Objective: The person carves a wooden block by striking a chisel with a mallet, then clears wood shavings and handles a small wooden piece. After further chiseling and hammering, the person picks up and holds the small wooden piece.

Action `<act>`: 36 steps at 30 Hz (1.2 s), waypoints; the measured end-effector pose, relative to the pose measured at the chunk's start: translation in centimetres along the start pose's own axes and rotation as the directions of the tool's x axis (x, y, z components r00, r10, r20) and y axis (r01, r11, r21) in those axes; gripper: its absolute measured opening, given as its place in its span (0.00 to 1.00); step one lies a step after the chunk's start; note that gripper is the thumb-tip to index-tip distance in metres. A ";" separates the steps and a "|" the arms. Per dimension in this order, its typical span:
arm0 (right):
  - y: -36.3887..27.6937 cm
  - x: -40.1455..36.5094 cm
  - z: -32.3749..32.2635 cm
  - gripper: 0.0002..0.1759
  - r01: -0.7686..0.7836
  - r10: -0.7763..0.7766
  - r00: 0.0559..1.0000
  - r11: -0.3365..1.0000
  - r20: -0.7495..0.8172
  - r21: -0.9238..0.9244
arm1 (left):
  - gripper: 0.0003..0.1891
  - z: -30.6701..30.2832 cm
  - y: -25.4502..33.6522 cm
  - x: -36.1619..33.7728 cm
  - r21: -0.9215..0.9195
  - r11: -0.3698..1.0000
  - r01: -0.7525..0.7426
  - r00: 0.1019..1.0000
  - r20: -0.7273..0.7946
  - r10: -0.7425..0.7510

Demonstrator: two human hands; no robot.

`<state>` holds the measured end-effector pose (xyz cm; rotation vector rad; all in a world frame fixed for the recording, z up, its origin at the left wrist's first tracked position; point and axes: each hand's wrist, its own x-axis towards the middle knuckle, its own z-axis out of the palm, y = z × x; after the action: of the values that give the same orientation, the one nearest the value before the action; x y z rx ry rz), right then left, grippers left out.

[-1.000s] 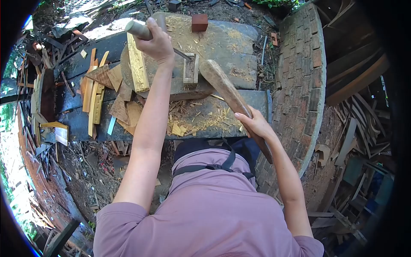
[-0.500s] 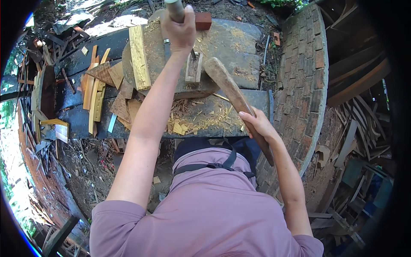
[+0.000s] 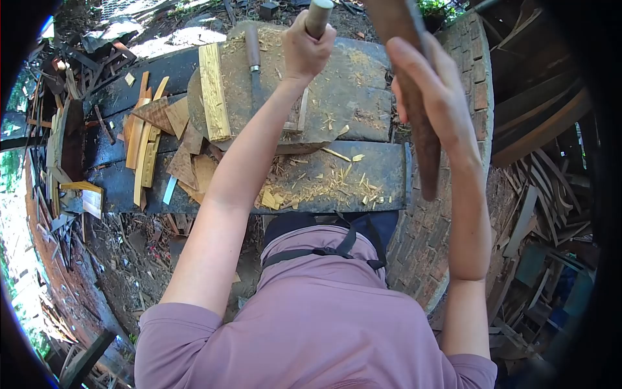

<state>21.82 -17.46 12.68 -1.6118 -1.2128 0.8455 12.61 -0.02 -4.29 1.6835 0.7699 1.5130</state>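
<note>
My left hand (image 3: 307, 52) is wrapped round the pale round handle (image 3: 318, 18) of a chisel, its blade hidden behind my hand and forearm. Below it a small grooved wood block (image 3: 302, 111) lies on the round wooden work block (image 3: 363, 84), partly covered by my forearm. In my right hand (image 3: 435, 91) is a long wooden club (image 3: 422, 139), raised to the right of the work block and slightly blurred. Another chisel with a brown handle (image 3: 253, 48) lies left of my left hand, beside a yellow wood strip (image 3: 214, 91).
Wood chips (image 3: 343, 178) litter the dark bench (image 3: 382, 155). Several thin strips and offcuts (image 3: 150, 133) are piled at the left. A curved brick wall (image 3: 476, 84) stands close on the right, with stacked timber (image 3: 551, 201) beyond it.
My right hand has lifted the club up and away to the right. My left hand has shifted right with its chisel, uncovering the brown handle of the other one.
</note>
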 end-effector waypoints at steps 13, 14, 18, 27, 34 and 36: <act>1.2 0.7 -1.8 0.36 -0.124 0.142 0.987 0.973 0.081 -0.194 | 0.06 -0.2 0.4 -0.7 -0.039 0.995 -0.090 0.995 0.036 0.091; 0.9 0.6 -2.5 0.35 -0.127 0.147 0.986 0.969 0.082 -0.213 | 0.07 -0.7 -0.2 -0.4 -0.046 0.997 -0.054 0.997 0.050 0.056; 1.4 0.0 -2.3 0.33 -0.058 0.062 0.998 0.989 0.031 -0.135 | 0.08 -1.5 -1.2 0.0 -0.040 0.989 0.140 0.987 0.084 -0.137; 4.0 -2.6 -1.1 0.32 -0.243 0.235 0.964 0.968 0.123 0.055 | 0.11 -0.2 0.3 -1.7 0.048 0.991 -0.127 0.985 0.123 0.120; 11.6 -7.8 0.8 0.31 -0.517 0.516 0.851 0.856 0.099 -0.014 | 0.04 -5.1 -2.1 -0.1 -0.235 0.960 0.152 0.929 -0.299 -0.220; 13.5 -8.9 1.7 0.33 -0.565 0.571 0.815 0.821 0.103 -0.078 | 0.09 -6.3 -1.4 -0.7 -0.327 0.941 0.087 0.860 -0.451 -0.237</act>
<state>22.24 -26.84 -0.63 -2.0248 -0.8251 1.3154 6.32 0.98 -5.63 0.9927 0.8637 1.8489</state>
